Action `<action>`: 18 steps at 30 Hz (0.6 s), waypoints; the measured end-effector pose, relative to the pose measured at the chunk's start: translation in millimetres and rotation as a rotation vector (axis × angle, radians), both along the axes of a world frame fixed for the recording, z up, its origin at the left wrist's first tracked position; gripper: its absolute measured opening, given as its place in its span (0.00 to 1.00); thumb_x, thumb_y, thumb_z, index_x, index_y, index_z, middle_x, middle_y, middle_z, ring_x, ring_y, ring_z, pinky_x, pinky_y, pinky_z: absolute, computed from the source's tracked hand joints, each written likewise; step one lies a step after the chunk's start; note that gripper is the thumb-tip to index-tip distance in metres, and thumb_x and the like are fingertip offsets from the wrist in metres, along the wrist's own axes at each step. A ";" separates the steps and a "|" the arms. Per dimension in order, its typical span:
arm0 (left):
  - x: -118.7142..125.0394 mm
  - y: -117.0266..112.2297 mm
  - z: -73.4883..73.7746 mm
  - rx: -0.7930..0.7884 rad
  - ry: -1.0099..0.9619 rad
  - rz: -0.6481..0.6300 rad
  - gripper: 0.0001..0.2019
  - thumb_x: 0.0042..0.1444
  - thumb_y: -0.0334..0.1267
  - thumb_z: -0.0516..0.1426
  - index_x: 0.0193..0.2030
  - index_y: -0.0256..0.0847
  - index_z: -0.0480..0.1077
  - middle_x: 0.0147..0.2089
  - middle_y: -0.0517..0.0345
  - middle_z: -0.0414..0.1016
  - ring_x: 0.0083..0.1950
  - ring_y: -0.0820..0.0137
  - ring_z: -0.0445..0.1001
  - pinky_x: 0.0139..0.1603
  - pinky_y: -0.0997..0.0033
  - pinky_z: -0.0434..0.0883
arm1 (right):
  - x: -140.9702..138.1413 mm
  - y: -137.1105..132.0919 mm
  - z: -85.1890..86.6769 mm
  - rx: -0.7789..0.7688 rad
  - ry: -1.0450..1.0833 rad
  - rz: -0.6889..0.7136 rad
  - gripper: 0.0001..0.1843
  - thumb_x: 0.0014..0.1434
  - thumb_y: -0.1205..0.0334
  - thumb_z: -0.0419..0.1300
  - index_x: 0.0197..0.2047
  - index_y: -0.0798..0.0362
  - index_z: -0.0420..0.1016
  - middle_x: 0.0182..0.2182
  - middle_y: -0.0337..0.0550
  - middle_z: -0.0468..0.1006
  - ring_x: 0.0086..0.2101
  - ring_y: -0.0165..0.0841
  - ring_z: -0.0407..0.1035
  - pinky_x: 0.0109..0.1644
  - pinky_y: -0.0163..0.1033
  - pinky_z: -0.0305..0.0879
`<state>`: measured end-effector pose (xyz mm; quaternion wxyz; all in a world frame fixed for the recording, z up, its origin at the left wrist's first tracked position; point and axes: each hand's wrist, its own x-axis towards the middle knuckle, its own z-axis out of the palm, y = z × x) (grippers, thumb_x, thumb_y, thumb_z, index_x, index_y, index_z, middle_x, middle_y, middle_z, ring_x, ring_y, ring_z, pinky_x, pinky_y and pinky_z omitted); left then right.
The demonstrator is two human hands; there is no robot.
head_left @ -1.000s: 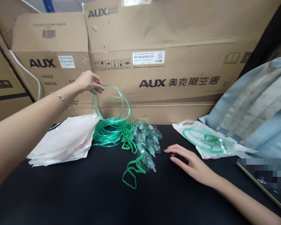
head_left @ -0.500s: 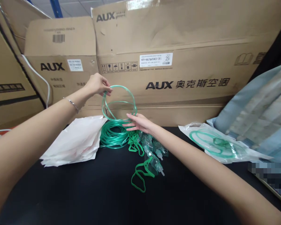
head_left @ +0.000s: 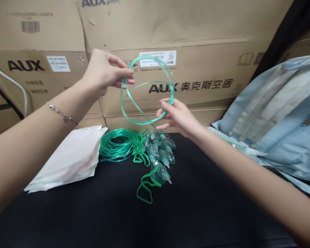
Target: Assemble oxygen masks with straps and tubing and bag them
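Note:
A loose coil of green oxygen tubing [head_left: 173, 88] hangs in the air between my two hands. My left hand [head_left: 108, 70] pinches it at its left side. At the lower right of the loop, my right hand [head_left: 177, 115] has thumb and fingers closed on the tubing, the lower fingers stretched out. Below lies a pile of coiled green tubing [head_left: 116, 156] on the black table. Beside that pile are several clear oxygen masks [head_left: 157, 151] with green elastic straps [head_left: 141, 158]; one strap loops out toward me.
White paper pouches [head_left: 67, 155] lie stacked on the left. Large cardboard boxes [head_left: 201, 51] stand along the back of the black table [head_left: 105, 213]. To the right is a light blue backpack [head_left: 286, 120], with a clear bag [head_left: 237, 144] partly hidden behind my right forearm.
Both hands have lifted the tubing coil up and away from the pile. My right hand has closed on the loop. The camera view has shifted to the right.

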<state>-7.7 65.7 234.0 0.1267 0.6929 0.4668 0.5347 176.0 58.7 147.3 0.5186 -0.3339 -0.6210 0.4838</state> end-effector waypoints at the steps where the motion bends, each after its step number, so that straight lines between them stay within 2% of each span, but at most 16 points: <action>1: 10.4 -5.2 -0.2 -0.001 -0.019 -0.038 0.16 0.50 0.31 0.60 0.41 0.18 0.65 0.36 0.47 0.74 0.40 0.64 0.76 0.40 0.66 0.71 | 13.6 -11.8 5.0 0.059 -0.014 -0.079 0.02 0.61 0.65 0.48 0.39 0.53 0.60 0.23 0.35 0.67 0.24 0.26 0.68 0.24 0.35 0.72; 3: 32.3 -17.5 -7.5 -0.063 -0.037 -0.105 0.14 0.50 0.30 0.60 0.41 0.21 0.66 0.33 0.53 0.74 0.39 0.67 0.76 0.39 0.70 0.71 | 43.9 -37.4 10.5 0.122 -0.050 -0.232 0.06 0.60 0.64 0.48 0.41 0.54 0.62 0.22 0.35 0.66 0.23 0.26 0.67 0.22 0.33 0.70; 4: 43.5 -24.4 -16.0 -0.126 -0.022 -0.146 0.13 0.50 0.30 0.60 0.41 0.23 0.66 0.32 0.54 0.75 0.37 0.68 0.77 0.37 0.72 0.71 | 60.0 -50.5 9.8 0.115 -0.086 -0.295 0.09 0.59 0.63 0.49 0.42 0.54 0.63 0.21 0.35 0.66 0.22 0.27 0.66 0.20 0.32 0.68; 6: 65.1 -38.0 -43.7 -0.310 0.069 -0.211 0.16 0.51 0.31 0.59 0.46 0.29 0.63 0.30 0.56 0.76 0.32 0.70 0.77 0.32 0.73 0.71 | 92.0 -75.1 -1.0 0.012 -0.199 -0.360 0.13 0.56 0.59 0.52 0.44 0.55 0.64 0.19 0.37 0.68 0.20 0.29 0.65 0.16 0.31 0.65; 8: 83.9 -49.5 -82.4 -0.508 0.245 -0.343 0.21 0.52 0.34 0.57 0.52 0.34 0.57 0.31 0.55 0.77 0.28 0.71 0.77 0.27 0.73 0.71 | 119.6 -95.3 -24.7 -0.157 -0.337 -0.344 0.18 0.55 0.55 0.53 0.48 0.53 0.63 0.18 0.39 0.69 0.18 0.30 0.65 0.15 0.32 0.65; 10: 99.1 -56.9 -123.7 -0.538 0.538 -0.371 0.22 0.53 0.37 0.56 0.53 0.36 0.56 0.35 0.51 0.77 0.26 0.71 0.76 0.25 0.72 0.71 | 139.2 -110.4 -56.9 -0.317 -0.461 -0.331 0.27 0.56 0.54 0.50 0.58 0.54 0.53 0.18 0.40 0.71 0.18 0.32 0.67 0.15 0.34 0.64; 11: 105.4 -58.7 -142.0 -0.458 0.747 -0.352 0.21 0.54 0.40 0.54 0.54 0.37 0.57 0.36 0.50 0.77 0.28 0.69 0.76 0.26 0.71 0.71 | 145.4 -116.2 -73.6 -0.379 -0.543 -0.357 0.33 0.57 0.55 0.49 0.62 0.55 0.43 0.20 0.41 0.73 0.18 0.33 0.67 0.14 0.35 0.63; 12: 110.7 -59.2 -157.6 -0.426 0.820 -0.348 0.22 0.52 0.41 0.56 0.52 0.36 0.59 0.36 0.47 0.76 0.32 0.64 0.77 0.28 0.67 0.71 | 149.3 -121.0 -88.8 -0.404 -0.643 -0.376 0.38 0.57 0.56 0.48 0.64 0.57 0.32 0.21 0.42 0.75 0.17 0.34 0.67 0.15 0.36 0.62; 13: 115.2 -58.6 -169.7 -0.402 0.872 -0.335 0.23 0.48 0.43 0.59 0.50 0.36 0.62 0.38 0.43 0.76 0.37 0.58 0.76 0.31 0.64 0.71 | 151.2 -125.0 -101.5 -0.402 -0.764 -0.381 0.40 0.58 0.56 0.47 0.65 0.58 0.25 0.22 0.42 0.76 0.16 0.34 0.67 0.17 0.38 0.64; 14: 118.9 -57.1 -178.0 -0.377 0.920 -0.324 0.23 0.47 0.43 0.60 0.48 0.35 0.64 0.39 0.41 0.75 0.40 0.54 0.75 0.33 0.61 0.70 | 151.3 -128.2 -110.9 -0.366 -0.897 -0.372 0.40 0.59 0.56 0.46 0.65 0.60 0.25 0.21 0.41 0.75 0.16 0.35 0.68 0.22 0.40 0.66; 15: 121.8 -55.0 -182.8 -0.363 0.945 -0.313 0.23 0.46 0.44 0.60 0.47 0.35 0.66 0.39 0.39 0.74 0.42 0.51 0.74 0.34 0.58 0.69 | 150.2 -130.9 -116.9 -0.320 -1.038 -0.379 0.39 0.60 0.53 0.44 0.66 0.61 0.29 0.19 0.41 0.75 0.18 0.37 0.70 0.26 0.43 0.67; 18: 123.6 -49.5 -180.7 -0.317 1.013 -0.287 0.21 0.48 0.48 0.58 0.45 0.36 0.68 0.39 0.38 0.74 0.44 0.49 0.73 0.37 0.55 0.68 | 145.2 -135.2 -118.2 -0.174 -1.426 -0.388 0.35 0.60 0.47 0.40 0.64 0.62 0.47 0.20 0.50 0.75 0.28 0.47 0.74 0.32 0.48 0.66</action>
